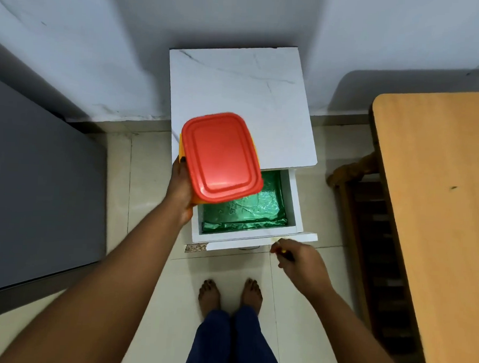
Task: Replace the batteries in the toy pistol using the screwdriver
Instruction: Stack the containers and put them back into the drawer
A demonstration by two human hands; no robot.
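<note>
Toy pistol: not visible anywhere in the head view. Right hand [300, 261] is curled closed around a slim item with a yellow part showing between the fingers, likely the screwdriver [280, 248], though blur keeps it uncertain. It sits just in front of the open drawer's [292, 200] front panel, near its right corner.

Left hand [181, 189] grips a yellow container [182, 149] from its left side and underneath, fingers wrapped, thumb at the upper left edge. The red lid [220, 158] is seated on top. Container is held tilted in the air, over the drawer's left part and the front edge of the small cabinet's marble-pattern worktop [238, 84].

Drawer is pulled out toward the person; crinkled green liner [248, 209] covers its bottom. No contents visible in the uncovered part.

Cabinet stands against a pale wall. Wooden table [437, 205] to the right, a dark wooden chair [369, 229] tucked beside it. Grey appliance [38, 184] to the left. Bare feet [229, 294] on pale floor tiles, dark blue trousers [232, 344] below.
</note>
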